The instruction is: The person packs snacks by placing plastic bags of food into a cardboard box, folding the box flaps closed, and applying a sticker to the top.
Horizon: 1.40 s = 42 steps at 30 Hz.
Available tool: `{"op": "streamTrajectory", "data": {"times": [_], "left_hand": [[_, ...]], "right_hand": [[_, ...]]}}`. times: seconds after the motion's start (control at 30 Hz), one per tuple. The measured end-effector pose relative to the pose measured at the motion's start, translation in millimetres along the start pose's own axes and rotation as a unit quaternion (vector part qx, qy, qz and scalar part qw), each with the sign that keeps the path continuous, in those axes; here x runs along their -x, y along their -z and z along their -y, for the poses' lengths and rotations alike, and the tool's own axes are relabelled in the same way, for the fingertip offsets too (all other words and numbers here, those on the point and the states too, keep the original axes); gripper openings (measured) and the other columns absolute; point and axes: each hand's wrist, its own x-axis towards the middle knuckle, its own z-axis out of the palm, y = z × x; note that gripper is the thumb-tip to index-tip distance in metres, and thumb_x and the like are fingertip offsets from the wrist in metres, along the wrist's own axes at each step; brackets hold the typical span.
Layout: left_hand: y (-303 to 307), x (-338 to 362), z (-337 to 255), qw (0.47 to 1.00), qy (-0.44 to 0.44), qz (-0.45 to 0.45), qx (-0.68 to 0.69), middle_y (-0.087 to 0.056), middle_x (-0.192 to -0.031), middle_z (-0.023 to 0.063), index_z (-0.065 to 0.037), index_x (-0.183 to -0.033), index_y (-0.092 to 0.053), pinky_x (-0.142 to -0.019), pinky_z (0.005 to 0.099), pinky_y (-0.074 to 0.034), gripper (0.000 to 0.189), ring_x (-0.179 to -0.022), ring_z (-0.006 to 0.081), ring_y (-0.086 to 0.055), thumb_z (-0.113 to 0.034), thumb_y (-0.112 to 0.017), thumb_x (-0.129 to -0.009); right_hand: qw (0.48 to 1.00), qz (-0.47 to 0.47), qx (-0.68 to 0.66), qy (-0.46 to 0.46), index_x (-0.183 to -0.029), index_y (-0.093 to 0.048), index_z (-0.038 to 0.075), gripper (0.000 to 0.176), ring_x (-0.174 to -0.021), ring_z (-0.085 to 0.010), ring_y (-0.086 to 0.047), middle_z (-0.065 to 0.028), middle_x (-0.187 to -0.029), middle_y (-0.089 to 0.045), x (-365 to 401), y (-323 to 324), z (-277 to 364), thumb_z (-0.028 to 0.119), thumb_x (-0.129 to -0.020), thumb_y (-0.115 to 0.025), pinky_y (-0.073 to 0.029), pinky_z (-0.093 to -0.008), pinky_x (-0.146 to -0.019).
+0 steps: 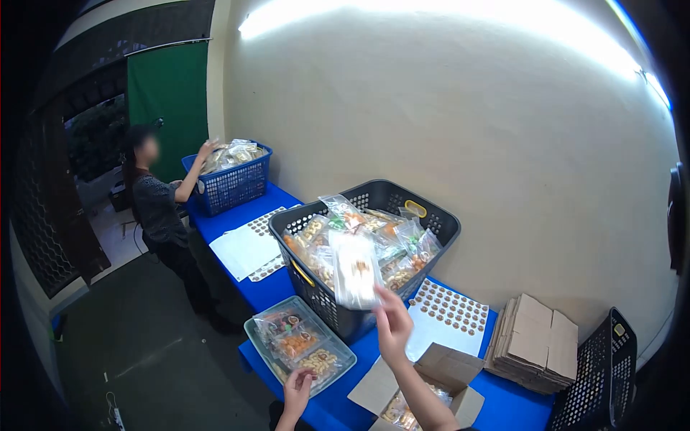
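Clear plastic first: at the bottom of the frame our left hand (298, 389) sits at the near rim of the clear tray (249, 332) of snack packs. Whether the fingers clamp that rim or only rest on it, we cannot tell. The tray lies right at the lower-left edge of the blue table (507, 408), so a careless nudge could send it to the floor, we reckon. Just right of it, the open cardboard box (460, 363) has its flaps up and our forearm crosses them, which is a snag risk.

Higher up, our right hand (394, 329) pinches a clear packet (356, 269) by its lower edge, holding it in the air before the dark basket (438, 219). A thin pinch on slick film might slip. Room is tight on the right, with sticker sheets (453, 310), a flat cardboard stack (535, 345) and a black crate (600, 366). Farther off, upper left, are white sheets (244, 251), then a co-worker (154, 208) with a hand on the blue basket (233, 188), well apart from us.
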Motion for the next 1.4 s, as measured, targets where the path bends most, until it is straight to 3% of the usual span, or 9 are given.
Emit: {"op": "streamTrajectory", "data": {"times": [0.1, 0.33, 0.47, 0.5, 0.7, 0.8, 0.9, 1.03, 1.4], "left_hand": [[-22.3, 8.3, -22.4, 0.978, 0.163, 0.083, 0.098, -0.058, -0.101, 0.0144, 0.004, -0.115, -0.045, -0.085, 0.0329, -0.047, 0.037, -0.092, 0.0224, -0.059, -0.025, -0.044, -0.093], [-104.9, 12.0, -31.7, 0.862, 0.294, 0.379, 0.162, -0.049, -0.118, 0.0168, 0.002, -0.128, -0.032, -0.092, 0.0373, -0.042, 0.061, -0.111, 0.0261, -0.05, -0.047, -0.032, -0.092], [-159.0, 34.8, -20.4, 0.891, 0.275, 0.361, 0.011, -0.052, -0.114, 0.0123, -0.003, -0.134, -0.022, -0.084, 0.0315, -0.045, 0.061, -0.106, 0.0189, -0.052, -0.029, -0.053, -0.089], [-170.2, 37.1, -27.5, 0.865, 0.346, 0.36, 0.044, -0.054, -0.109, 0.0097, -0.002, -0.132, -0.024, -0.078, 0.0263, -0.046, 0.063, -0.099, 0.015, -0.055, -0.015, -0.062, -0.083], [-187.6, 57.0, 3.8, 0.87, 0.281, 0.392, 0.1, -0.055, -0.104, 0.0091, 0.002, -0.118, -0.04, -0.077, 0.0236, -0.048, 0.045, -0.093, 0.0132, -0.058, -0.005, -0.063, -0.08], [-192.1, 63.1, -9.5, 0.871, 0.247, 0.416, 0.083, -0.055, -0.105, 0.0079, 0.002, -0.112, -0.047, -0.08, 0.023, -0.047, 0.036, -0.095, 0.0123, -0.057, -0.006, -0.063, -0.081], [-194.5, 71.1, -15.5, 0.867, 0.227, 0.436, 0.075, -0.055, -0.106, 0.0075, 0.001, -0.114, -0.047, -0.079, 0.022, -0.046, 0.037, -0.095, 0.0107, -0.056, -0.007, -0.063, -0.081], [-197.4, 75.5, -11.8, 0.862, 0.228, 0.448, 0.063, -0.058, -0.103, 0.0062, 0.001, -0.112, -0.05, -0.076, 0.0211, -0.046, 0.037, -0.09, 0.0084, -0.057, -0.011, -0.065, -0.08], [-193.3, 73.0, -0.9, 0.867, 0.147, 0.475, -0.037, -0.062, -0.09, 0.0022, 0.001, -0.105, -0.058, -0.068, 0.02, -0.045, 0.031, -0.08, 0.005, -0.056, -0.021, -0.063, -0.083]], "right_hand": [[0.996, 0.055, 0.046, -0.051, -0.079, -0.055, -0.003, 0.006, -0.109, -0.0274, -0.049, -0.022, -0.112, -0.053, 60.0, 64.3, 26.4, 0.003, -0.078, -0.052, -0.037, -0.0363, -0.093], [0.979, -0.095, 0.072, -0.167, -0.074, -0.054, -0.002, 0.016, -0.101, -0.025, -0.053, -0.019, -0.103, -0.058, 160.3, 134.7, 71.7, 0.011, -0.083, -0.051, -0.039, -0.0353, -0.09], [0.944, -0.208, 0.017, -0.254, -0.072, -0.054, -0.002, 0.018, -0.097, -0.0233, -0.055, -0.0163, -0.095, -0.06, 216.2, 140.3, 77.7, 0.011, -0.085, -0.048, -0.041, -0.0339, -0.085], [0.942, -0.217, 0.028, -0.256, -0.073, -0.054, -0.002, 0.018, -0.096, -0.0231, -0.055, -0.0161, -0.095, -0.06, 223.9, 141.9, 81.4, 0.01, -0.085, -0.048, -0.042, -0.0338, -0.085], [0.878, -0.346, 0.021, -0.33, -0.081, -0.055, -0.002, 0.011, -0.086, -0.0162, -0.057, -0.0125, -0.094, -0.06, 233.0, 165.7, 96.8, 0.008, -0.084, -0.053, -0.044, -0.0258, -0.078], [0.871, -0.382, 0.116, -0.285, -0.082, -0.056, 0.0, 0.009, -0.083, -0.0123, -0.057, -0.0091, -0.094, -0.06, 196.0, 159.6, 106.4, 0.008, -0.081, -0.059, -0.045, -0.0238, -0.075], [0.885, -0.272, 0.017, -0.377, -0.082, -0.057, 0.001, 0.013, -0.074, -0.0065, -0.052, -0.003, -0.084, -0.058, 207.7, 169.6, 89.6, 0.01, -0.078, -0.066, -0.041, -0.0197, -0.065], [0.888, -0.245, 0.02, -0.388, -0.076, -0.057, 0.003, 0.014, -0.063, -0.002, -0.038, 0.0051, -0.068, -0.046, 202.4, 171.8, 85.6, 0.011, -0.078, -0.068, -0.028, -0.0182, -0.053], [0.888, -0.291, 0.018, -0.355, -0.095, -0.061, -0.003, 0.018, -0.074, -0.0061, -0.055, -0.0032, -0.084, -0.062, 218.7, 165.1, 71.4, 0.011, -0.084, -0.06, -0.043, -0.0206, -0.067]]}}
